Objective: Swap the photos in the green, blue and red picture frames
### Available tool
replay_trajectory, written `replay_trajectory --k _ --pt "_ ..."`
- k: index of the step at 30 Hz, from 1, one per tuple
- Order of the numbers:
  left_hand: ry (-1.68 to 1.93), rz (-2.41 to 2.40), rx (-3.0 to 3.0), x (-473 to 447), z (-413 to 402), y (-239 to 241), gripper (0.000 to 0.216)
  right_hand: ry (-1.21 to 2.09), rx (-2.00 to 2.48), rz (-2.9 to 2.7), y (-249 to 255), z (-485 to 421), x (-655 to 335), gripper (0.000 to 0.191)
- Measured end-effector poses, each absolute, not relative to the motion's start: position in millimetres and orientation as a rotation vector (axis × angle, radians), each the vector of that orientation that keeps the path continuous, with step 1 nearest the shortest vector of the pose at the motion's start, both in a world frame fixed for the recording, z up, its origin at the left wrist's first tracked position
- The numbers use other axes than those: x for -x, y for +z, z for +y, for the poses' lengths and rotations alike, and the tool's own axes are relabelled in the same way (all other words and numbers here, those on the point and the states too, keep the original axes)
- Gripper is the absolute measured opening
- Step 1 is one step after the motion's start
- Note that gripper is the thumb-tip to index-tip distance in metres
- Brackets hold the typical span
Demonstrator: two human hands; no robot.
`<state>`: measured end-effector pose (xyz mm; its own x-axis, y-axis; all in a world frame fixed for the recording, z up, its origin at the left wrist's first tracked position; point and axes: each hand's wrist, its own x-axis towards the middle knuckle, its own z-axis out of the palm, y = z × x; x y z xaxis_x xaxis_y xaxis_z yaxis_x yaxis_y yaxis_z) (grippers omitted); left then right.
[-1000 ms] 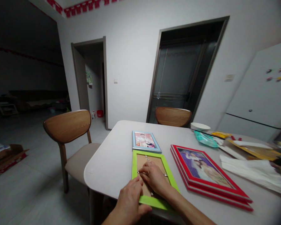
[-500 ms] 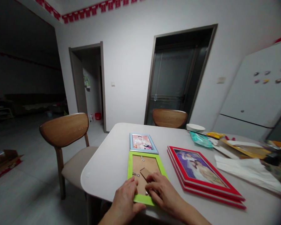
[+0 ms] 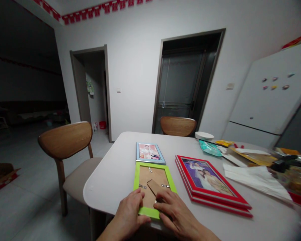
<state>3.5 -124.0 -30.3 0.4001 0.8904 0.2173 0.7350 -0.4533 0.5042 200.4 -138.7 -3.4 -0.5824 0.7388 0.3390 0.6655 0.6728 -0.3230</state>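
Observation:
Face down on the table lies a green picture frame, its brown backing board and small metal clips showing. An easel stand lies across the board at a slant. My left hand grips the frame's lower left corner, thumb along the near edge. My right hand is curled over the lower right part, fingers at the stand's lower end and the near edge; its fingertips partly hide what they press there. Touching the green frame's far edge is a light blue picture frame, photo side up.
Two stacked red picture frames lie to the right, a photo in the upper one. Beyond them are a white paper sheet, a teal packet and a white bowl. Wooden chairs stand at the table.
My view has turned slightly right, so things sit further left. The right hand has shifted a little towards the near edge, and a clip on the board's right side now shows.

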Motion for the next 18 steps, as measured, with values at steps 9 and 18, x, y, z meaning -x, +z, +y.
replay_trajectory --k 9,18 --pt "0.657 1.340 -2.404 -24 -133 -23 0.040 0.494 1.323 -1.534 -31 -114 -221 0.036" --pt "1.212 0.897 -1.616 -33 -149 14 0.017 1.472 0.981 -0.694 -15 -136 -188 0.039"
